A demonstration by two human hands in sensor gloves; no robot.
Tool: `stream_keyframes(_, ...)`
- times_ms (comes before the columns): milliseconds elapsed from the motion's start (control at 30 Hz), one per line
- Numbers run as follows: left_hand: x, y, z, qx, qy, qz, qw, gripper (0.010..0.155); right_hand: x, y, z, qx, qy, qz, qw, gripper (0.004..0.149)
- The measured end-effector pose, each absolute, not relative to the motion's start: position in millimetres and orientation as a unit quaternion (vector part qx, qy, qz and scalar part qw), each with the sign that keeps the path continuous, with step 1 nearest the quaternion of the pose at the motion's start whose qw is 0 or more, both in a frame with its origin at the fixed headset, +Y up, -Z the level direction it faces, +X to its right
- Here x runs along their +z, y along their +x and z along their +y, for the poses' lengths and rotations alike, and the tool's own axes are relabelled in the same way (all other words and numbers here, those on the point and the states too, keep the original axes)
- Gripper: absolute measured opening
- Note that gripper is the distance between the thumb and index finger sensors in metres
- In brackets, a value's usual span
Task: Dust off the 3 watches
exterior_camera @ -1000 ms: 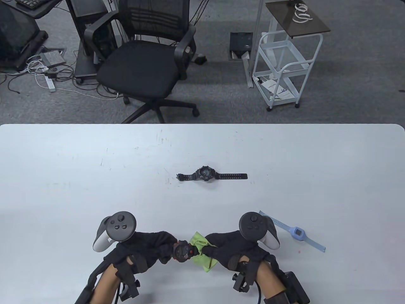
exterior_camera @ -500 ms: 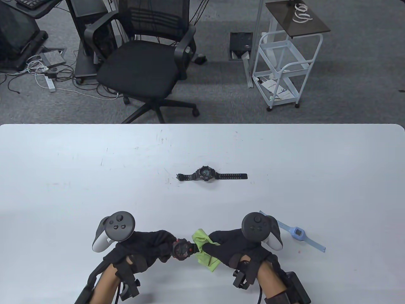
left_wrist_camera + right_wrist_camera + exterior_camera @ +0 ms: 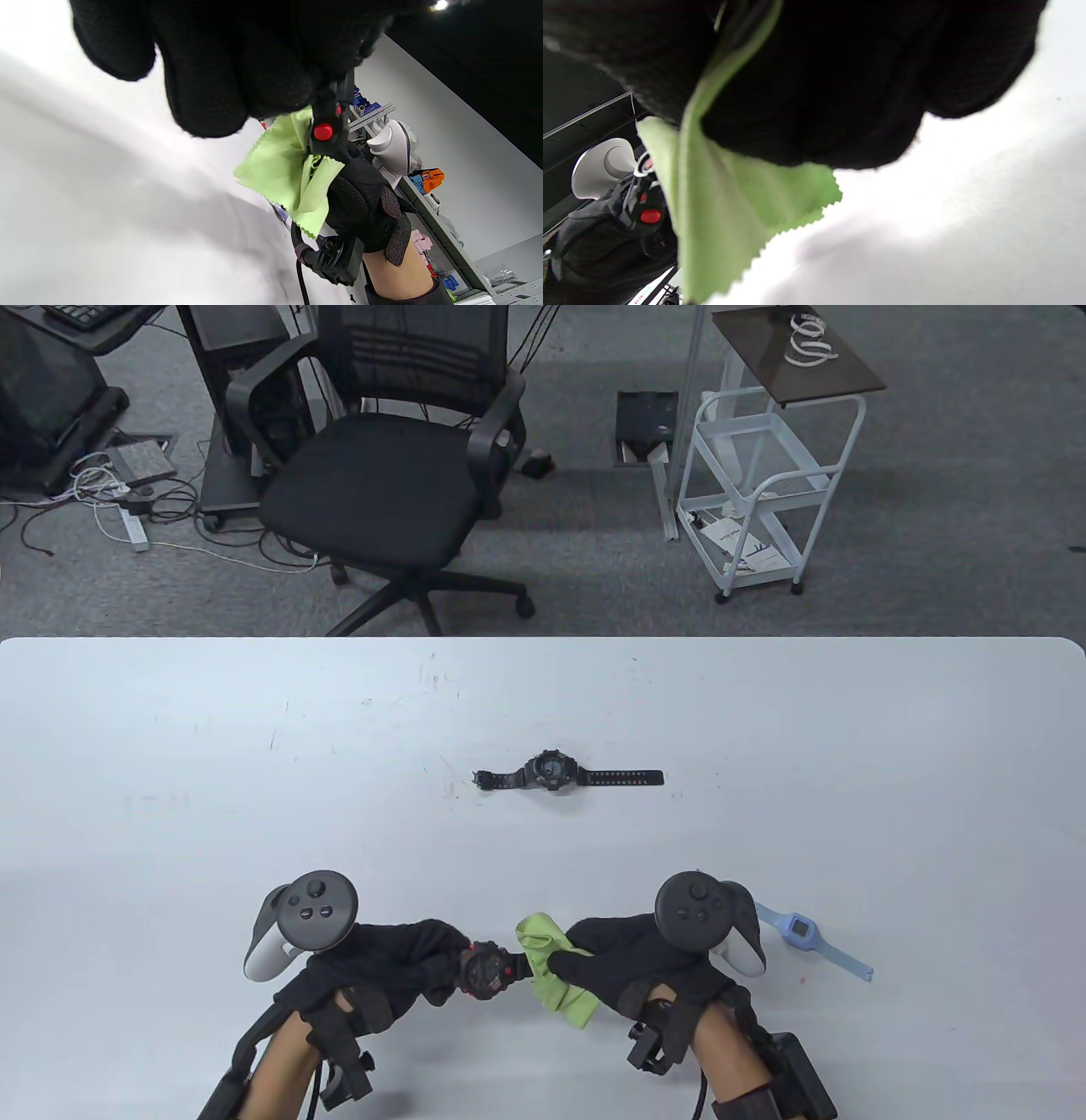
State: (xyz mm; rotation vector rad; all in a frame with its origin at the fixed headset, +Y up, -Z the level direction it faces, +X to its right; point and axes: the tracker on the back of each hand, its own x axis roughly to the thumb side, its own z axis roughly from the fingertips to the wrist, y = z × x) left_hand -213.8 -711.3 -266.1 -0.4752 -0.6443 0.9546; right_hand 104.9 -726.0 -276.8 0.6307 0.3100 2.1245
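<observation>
My left hand (image 3: 407, 963) grips a black watch with red buttons (image 3: 485, 970) just above the table's near edge; its red button (image 3: 323, 131) shows in the left wrist view. My right hand (image 3: 632, 963) pinches a green cloth (image 3: 556, 971) against the watch's right side, and the cloth (image 3: 721, 212) hangs below the fingers in the right wrist view. A second black watch (image 3: 556, 773) lies flat at the table's middle, strap spread out. A light blue watch (image 3: 802, 933) lies flat just right of my right hand.
The white table (image 3: 254, 780) reaches across the view. Beyond its far edge stand a black office chair (image 3: 390, 475) and a white wire cart (image 3: 755, 492) on grey carpet.
My right hand has slid a little to the right along the watch, drawing the green cloth with it. My left hand has turned the watch slightly.
</observation>
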Motion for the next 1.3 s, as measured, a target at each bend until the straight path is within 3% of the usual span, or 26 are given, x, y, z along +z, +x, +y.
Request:
stream_keyframes(300,-266.4,-214.2,-711.5,0.449,-0.222,-0.300,0.812,0.054,-278.3,104.1,-729.3,0.829,0.264,0.182,0.459,0.047)
stream_keyframes(567,-266.7,-216.3,-710.5,0.452,-0.215,-0.297,0.813,0.054,-279.4,113.5,-720.6,0.865,0.236,0.103,0.431,0.044)
stream_keyframes(933,-266.8,-218.7,-709.1,0.458,-0.210,-0.298,0.811,0.053,-282.0,114.4,-728.1,0.813,0.260,0.207,0.478,0.046)
stream_keyframes(1167,-267.0,-220.8,-708.5,0.458,-0.205,-0.295,0.813,0.053,-284.5,121.5,-726.3,0.854,0.229,0.157,0.440,0.045)
stream_keyframes(1300,-267.0,-220.6,-708.4,0.461,-0.203,-0.295,0.812,0.053,-284.4,121.9,-725.0,0.840,0.240,0.172,0.456,0.045)
